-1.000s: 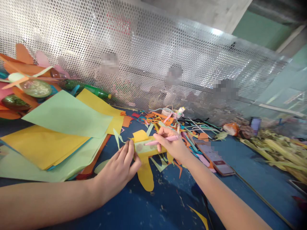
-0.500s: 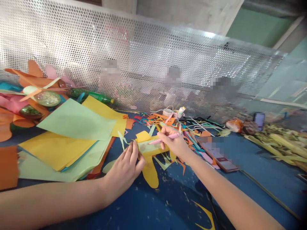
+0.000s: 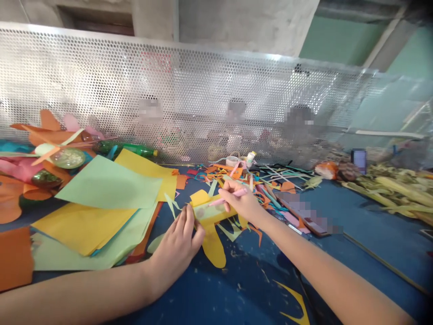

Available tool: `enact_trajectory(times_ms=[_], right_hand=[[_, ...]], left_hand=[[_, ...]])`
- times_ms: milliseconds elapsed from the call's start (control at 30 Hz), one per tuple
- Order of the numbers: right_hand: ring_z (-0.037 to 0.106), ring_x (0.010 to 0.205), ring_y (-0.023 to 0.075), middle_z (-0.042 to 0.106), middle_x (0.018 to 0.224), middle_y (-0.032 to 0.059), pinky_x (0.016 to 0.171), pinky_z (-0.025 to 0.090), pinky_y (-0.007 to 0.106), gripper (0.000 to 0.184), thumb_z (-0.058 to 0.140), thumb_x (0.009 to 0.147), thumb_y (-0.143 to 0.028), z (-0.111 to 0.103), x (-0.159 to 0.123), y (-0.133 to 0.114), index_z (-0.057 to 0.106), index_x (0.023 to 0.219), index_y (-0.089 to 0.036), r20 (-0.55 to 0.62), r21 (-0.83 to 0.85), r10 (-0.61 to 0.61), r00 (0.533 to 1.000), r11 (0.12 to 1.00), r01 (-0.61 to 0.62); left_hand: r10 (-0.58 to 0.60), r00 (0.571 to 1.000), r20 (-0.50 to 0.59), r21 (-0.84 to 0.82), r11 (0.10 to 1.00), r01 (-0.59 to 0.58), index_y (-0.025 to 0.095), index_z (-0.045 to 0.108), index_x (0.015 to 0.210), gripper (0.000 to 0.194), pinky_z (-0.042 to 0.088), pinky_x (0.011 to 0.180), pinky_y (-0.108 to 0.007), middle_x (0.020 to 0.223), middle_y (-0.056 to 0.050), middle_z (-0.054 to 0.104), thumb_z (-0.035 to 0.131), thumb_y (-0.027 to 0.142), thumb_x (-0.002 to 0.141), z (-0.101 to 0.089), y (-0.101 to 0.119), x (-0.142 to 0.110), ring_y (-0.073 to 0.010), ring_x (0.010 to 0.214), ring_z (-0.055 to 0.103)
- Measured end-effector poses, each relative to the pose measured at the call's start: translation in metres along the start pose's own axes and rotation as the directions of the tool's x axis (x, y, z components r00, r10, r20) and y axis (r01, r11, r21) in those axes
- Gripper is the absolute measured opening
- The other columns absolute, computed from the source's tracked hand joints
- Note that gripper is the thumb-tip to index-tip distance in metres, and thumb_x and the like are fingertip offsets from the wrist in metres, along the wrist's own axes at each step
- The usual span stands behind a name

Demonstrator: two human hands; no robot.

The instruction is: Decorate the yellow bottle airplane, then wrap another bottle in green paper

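A yellow paper cut-out (image 3: 214,243) with rounded lobes lies on the blue table (image 3: 237,293), and a pale green strip (image 3: 209,211) lies across it. My left hand (image 3: 177,246) rests on the left end of the strip, its fingers lying flat and together, pressing the paper down. My right hand (image 3: 241,203) is closed round a pink pen (image 3: 227,197), whose tip touches the pale strip.
Stacked green, yellow and orange sheets (image 3: 98,203) lie at the left, with paper flowers (image 3: 50,149) and a green bottle (image 3: 135,149) behind. Coloured scraps (image 3: 257,180) pile near a perforated metal screen (image 3: 203,104). A phone (image 3: 306,212) and dried husks (image 3: 395,189) lie at the right.
The view has tilted upward and shifted slightly. Both hands stay on the yellow cut-out, the pen still at the pale strip.
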State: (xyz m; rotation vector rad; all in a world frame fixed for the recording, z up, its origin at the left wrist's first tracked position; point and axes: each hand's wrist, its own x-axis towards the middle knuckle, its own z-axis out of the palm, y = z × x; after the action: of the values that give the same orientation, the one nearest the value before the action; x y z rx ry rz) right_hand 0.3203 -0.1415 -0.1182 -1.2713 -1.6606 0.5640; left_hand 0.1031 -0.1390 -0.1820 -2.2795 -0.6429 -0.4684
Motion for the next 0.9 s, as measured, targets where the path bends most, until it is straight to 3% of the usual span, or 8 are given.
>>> enact_trajectory(times_ms=[333,567,900], right_hand=[[0.047,0.042,0.0097,0.049,0.045,-0.0074,0.049,0.038,0.023,0.026,0.051,0.088,-0.031,0.002,-0.015,0.005,0.042,0.066,-0.022,-0.054,0.02,0.0,0.999,1.0,0.001],[0.051,0.047,0.0119,0.053,0.051,-0.0057,0.052,0.038,0.025,0.02,0.053,0.088,-0.031,0.008,-0.023,0.005,0.044,0.073,-0.023,-0.061,0.066,-0.019,0.998,0.998,0.023],[0.042,0.042,0.0091,0.048,0.045,-0.0084,0.051,0.035,0.023,0.028,0.05,0.09,-0.031,0.009,-0.027,0.011,0.038,0.066,-0.022,-0.12,0.053,-0.03,0.992,0.998,0.036]], left_hand=[[0.007,1.0,-0.003,0.028,1.0,-0.007,0.008,0.049,0.108,0.03,0.05,0.091,-0.041,0.127,-0.033,0.049,0.057,0.016,0.08,-0.002,0.0,0.001,-0.0381,0.119,0.051],[-0.003,0.999,-0.04,-0.042,0.999,0.001,0.008,0.05,0.108,0.031,0.05,0.091,-0.043,0.127,-0.034,0.048,0.061,0.02,0.081,-0.001,-0.002,0.001,-0.0398,0.117,0.052],[0.001,0.999,-0.042,-0.043,0.999,-0.003,0.008,0.05,0.106,0.025,0.05,0.091,-0.042,0.126,-0.032,0.051,0.056,0.018,0.084,0.0,-0.002,0.001,-0.0382,0.117,0.052]])
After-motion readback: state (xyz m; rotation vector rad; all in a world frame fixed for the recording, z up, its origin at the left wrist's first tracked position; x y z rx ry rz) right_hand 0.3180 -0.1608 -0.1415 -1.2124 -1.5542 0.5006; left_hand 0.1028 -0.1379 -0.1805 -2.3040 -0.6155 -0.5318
